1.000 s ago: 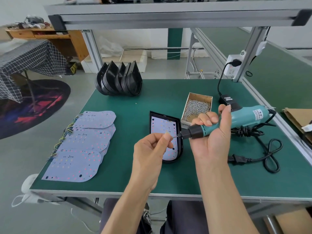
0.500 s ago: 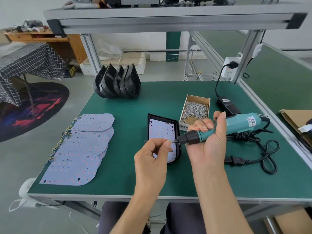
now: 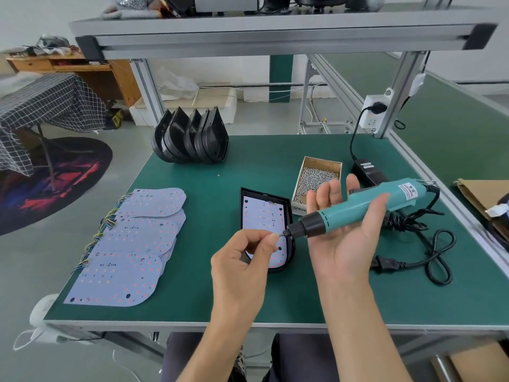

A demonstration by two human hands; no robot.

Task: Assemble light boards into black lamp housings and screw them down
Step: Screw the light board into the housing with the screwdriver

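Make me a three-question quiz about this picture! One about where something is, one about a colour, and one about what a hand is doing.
1. Where is the box of screws?
A. beside the stack of light boards
B. just right of the housing on the table
C. on the floor

2. What colour is the electric screwdriver?
A. teal
B. red
C. yellow

3. What is the left hand doing?
A. lying flat
B. gripping the cable
C. pinching something small at the driver's tip

Answers: B, it touches the black housing; A, teal body; C, thumb and finger meet there.
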